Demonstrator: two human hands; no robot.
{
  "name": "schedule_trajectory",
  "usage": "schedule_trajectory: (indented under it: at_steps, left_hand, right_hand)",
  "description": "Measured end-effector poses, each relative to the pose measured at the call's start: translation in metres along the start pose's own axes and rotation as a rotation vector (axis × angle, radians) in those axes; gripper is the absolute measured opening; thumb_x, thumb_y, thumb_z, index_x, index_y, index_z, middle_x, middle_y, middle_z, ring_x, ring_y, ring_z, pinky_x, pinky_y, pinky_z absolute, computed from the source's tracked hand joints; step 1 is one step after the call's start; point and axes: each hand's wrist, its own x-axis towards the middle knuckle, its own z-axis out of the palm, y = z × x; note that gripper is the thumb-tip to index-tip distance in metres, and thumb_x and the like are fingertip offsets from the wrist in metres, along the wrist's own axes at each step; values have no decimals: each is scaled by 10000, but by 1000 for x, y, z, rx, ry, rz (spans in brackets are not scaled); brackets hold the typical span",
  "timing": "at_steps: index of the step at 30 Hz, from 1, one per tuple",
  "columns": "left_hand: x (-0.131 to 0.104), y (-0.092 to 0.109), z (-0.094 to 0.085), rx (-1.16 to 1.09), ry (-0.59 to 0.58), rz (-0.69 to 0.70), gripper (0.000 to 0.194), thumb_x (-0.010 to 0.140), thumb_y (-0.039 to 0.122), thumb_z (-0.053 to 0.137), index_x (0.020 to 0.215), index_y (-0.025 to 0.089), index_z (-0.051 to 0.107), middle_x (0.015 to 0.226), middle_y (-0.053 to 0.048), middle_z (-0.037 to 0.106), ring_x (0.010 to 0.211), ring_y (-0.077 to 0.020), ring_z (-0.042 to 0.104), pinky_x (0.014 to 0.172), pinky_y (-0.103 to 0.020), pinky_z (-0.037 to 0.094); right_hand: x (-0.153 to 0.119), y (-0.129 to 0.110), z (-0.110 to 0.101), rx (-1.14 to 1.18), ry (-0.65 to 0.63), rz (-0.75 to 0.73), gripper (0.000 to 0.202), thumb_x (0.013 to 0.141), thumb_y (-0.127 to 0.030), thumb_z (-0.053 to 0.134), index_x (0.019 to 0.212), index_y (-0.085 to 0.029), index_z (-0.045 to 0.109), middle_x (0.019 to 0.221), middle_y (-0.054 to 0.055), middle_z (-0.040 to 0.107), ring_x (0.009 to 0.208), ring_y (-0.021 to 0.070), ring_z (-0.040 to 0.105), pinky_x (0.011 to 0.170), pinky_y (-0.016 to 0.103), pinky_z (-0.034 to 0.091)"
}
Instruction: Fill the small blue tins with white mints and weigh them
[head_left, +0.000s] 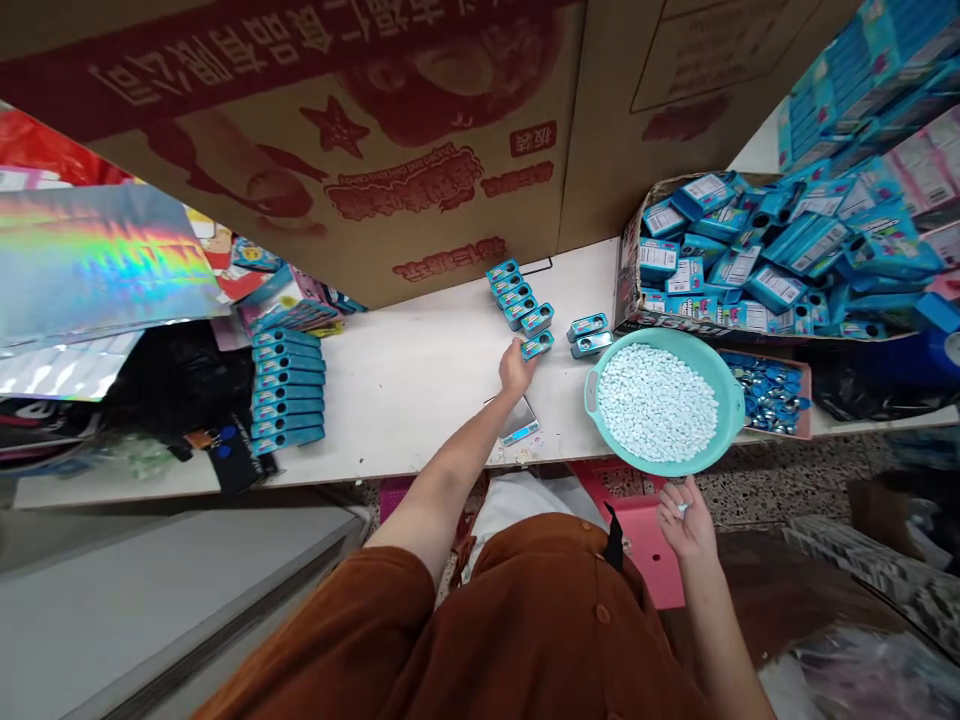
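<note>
Nearest our body, our right hand (686, 515) is half closed, palm up, around what look like a few white pellets (682, 508). Just above it, the green basin (729, 395) is well heaped with such pellets, so we judge plenty is left. Beside that lie many blue and silver discs (765, 395) (lids, perhaps). Past the pocket scale (519, 430), our left hand (516, 370) pinches a blue tin (537, 346) over the table (405, 370). Near it, a short line of tins (514, 295) shows dark round openings, none capped that we can see; whether any are filled, we cannot tell. Well off to the left, a neat stack (289, 392) suggests some are set in order, while the crowded box (630, 270) beyond the basin suggests many remain.
</note>
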Motion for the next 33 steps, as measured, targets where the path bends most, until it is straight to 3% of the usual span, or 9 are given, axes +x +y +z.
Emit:
schedule_trajectory:
  at_steps: [6, 11, 16, 22, 26, 29, 33]
  left_hand:
    - [-85, -42, -59, -27, -62, 72, 375, 783, 362, 629, 1110, 238, 495, 1051, -32, 631, 934, -187, 600, 829, -290, 457]
    - [-136, -67, -75, 17, -42, -54, 324, 795, 359, 606, 1077, 240, 500, 970, -19, 648, 885, -181, 609, 780, -283, 465]
    - [-146, -81, -67, 17, -4, -81, 325, 793, 398, 603, 1059, 243, 496, 941, -16, 644, 867, -179, 605, 763, -278, 461]
    - [-137, -92, -56, 46, -6, -63, 357, 799, 395, 596, 1097, 225, 495, 960, -44, 626, 907, -202, 594, 796, -312, 464]
    - [-138, -105, -57, 70, -29, 6, 627, 725, 404, 687, 1249, 214, 399, 1168, -91, 560, 1097, -235, 528, 916, -350, 441]
    - [-153, -120, -63, 97, -21, -6, 817, 658, 403, 747, 1320, 191, 317, 1284, -131, 473, 1214, -263, 444, 988, -381, 403]
    - [-188, -137, -72, 137, -46, -105, 803, 663, 391, 742, 1316, 193, 320, 1278, -136, 471, 1221, -279, 439, 992, -418, 399]
  right_hand:
    - [20, -27, 5, -93, -63, 48, 463, 807, -333, 630, 580, -208, 245, 509, -80, 347, 395, 42, 328, 339, 181, 287]
    - [28, -30, 16, -100, -94, 77, 447, 820, -330, 613, 581, -208, 255, 515, -76, 348, 402, 44, 337, 342, 179, 289]
    - [29, -25, 25, -119, -97, 78, 452, 817, -327, 618, 575, -206, 255, 512, -80, 334, 392, 43, 316, 331, 177, 266]
    - [24, -21, 30, -131, -75, 78, 440, 823, -328, 608, 570, -206, 270, 509, -76, 341, 392, 45, 315, 326, 177, 258]
    - [20, -20, 30, -138, -88, 70, 416, 848, -330, 575, 574, -209, 287, 513, -71, 351, 397, 50, 321, 334, 184, 279]
    - [19, -20, 29, -148, -97, 44, 423, 842, -340, 584, 574, -211, 284, 518, -72, 347, 397, 50, 321, 333, 189, 277]
    - [20, -18, 30, -140, -127, 37, 435, 837, -342, 592, 573, -208, 273, 521, -74, 342, 399, 45, 318, 331, 185, 263]
